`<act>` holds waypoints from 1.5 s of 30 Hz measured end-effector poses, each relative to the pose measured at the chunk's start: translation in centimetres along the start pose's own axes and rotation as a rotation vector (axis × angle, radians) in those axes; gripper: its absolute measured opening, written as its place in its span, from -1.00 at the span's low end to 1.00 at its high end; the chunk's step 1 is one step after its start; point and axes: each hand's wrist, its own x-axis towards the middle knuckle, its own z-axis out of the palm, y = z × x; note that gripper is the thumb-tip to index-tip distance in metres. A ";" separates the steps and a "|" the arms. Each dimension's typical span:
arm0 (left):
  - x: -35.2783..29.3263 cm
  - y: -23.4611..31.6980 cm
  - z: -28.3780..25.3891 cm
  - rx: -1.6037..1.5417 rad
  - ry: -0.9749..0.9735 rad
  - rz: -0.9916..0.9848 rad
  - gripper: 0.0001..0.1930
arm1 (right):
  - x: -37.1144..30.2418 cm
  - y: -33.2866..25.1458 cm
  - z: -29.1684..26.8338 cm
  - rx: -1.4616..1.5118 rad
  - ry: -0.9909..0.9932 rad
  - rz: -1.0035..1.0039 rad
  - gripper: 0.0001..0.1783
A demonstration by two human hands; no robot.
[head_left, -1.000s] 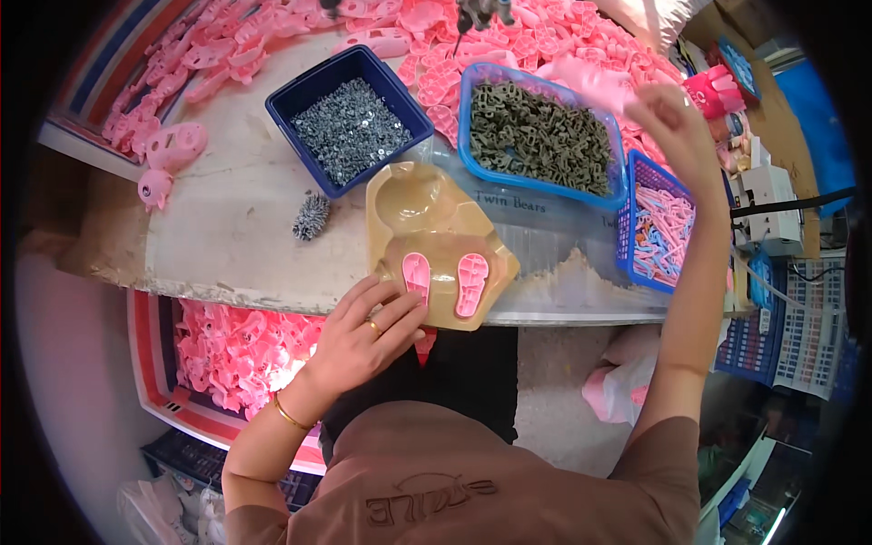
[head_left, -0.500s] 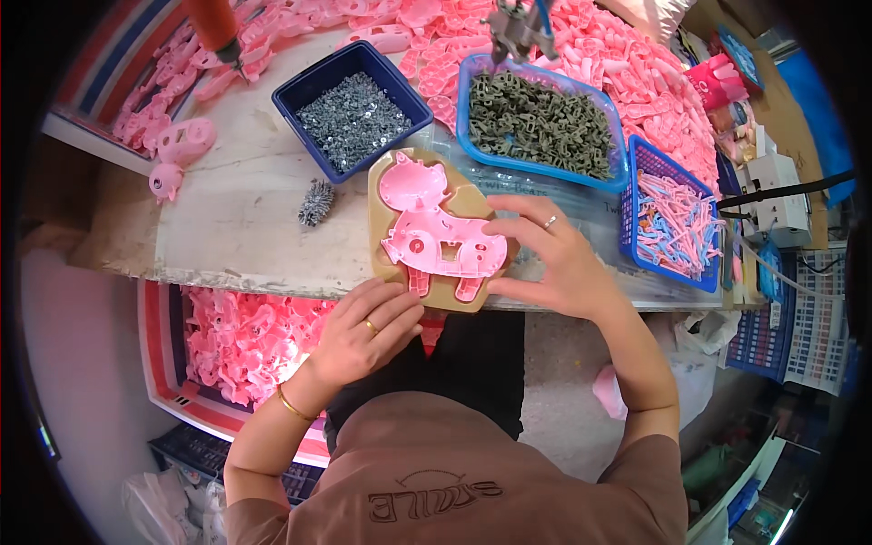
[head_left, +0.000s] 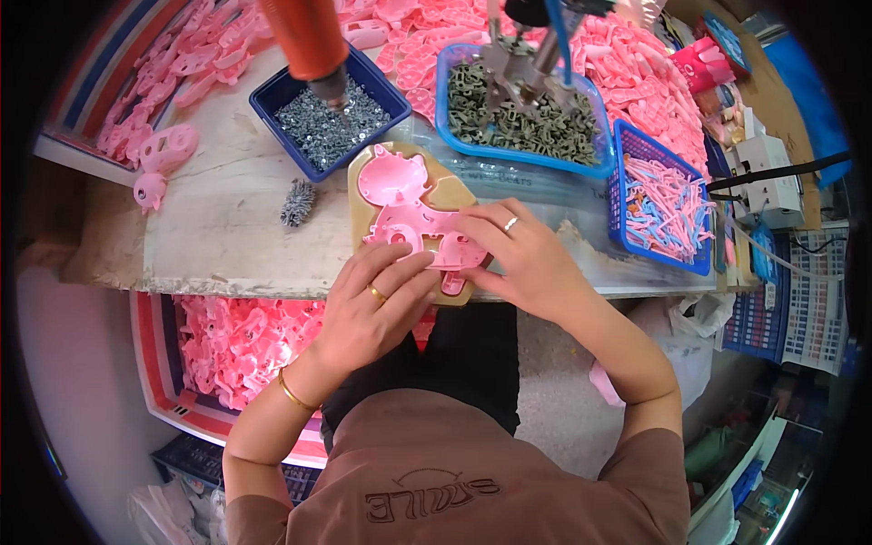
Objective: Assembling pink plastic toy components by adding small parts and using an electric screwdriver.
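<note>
A pink plastic animal-shaped shell half (head_left: 395,177) lies hollow side up in a tan fixture block (head_left: 363,202) at the table's front edge. My left hand (head_left: 380,295) is closed over the shell's lower left part, fingers bent and side by side, hiding the leg there. At the right end of the shell, my right hand (head_left: 522,259) grips its edge, with the index finger on top and the thumb low beside the other leg. Just beyond the block stands a dark blue bin (head_left: 400,111) of small metal screws.
An orange power screwdriver (head_left: 307,41) hangs over the bin; a metal tool head (head_left: 522,73) hangs above a blue tray (head_left: 545,162) of dark green parts. A blue basket (head_left: 658,254) holds pink and blue pieces. Pink parts (head_left: 627,73) pile behind. A grey bristly clump (head_left: 298,202) sits left.
My left hand has moved up onto the shell, and my right hand has slid inward along its right end. The view has shifted slightly; the hanging tools appear lower and farther right.
</note>
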 end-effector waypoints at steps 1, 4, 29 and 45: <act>0.3 0.0 0.2 -0.011 -0.004 -0.012 -0.59 | 0.1 0.0 -0.3 0.008 -0.025 0.030 -0.41; 1.8 0.2 0.6 0.050 -0.053 -0.128 -0.55 | 0.3 0.0 -0.4 0.032 -0.070 0.071 -0.42; 3.1 -0.4 0.6 0.074 -0.204 -0.163 -0.64 | 4.1 15.9 -6.4 0.369 0.265 0.484 -0.71; 6.3 1.8 2.9 -0.754 0.119 -0.484 -0.89 | -1.2 4.6 -6.8 0.847 -0.116 0.597 -0.69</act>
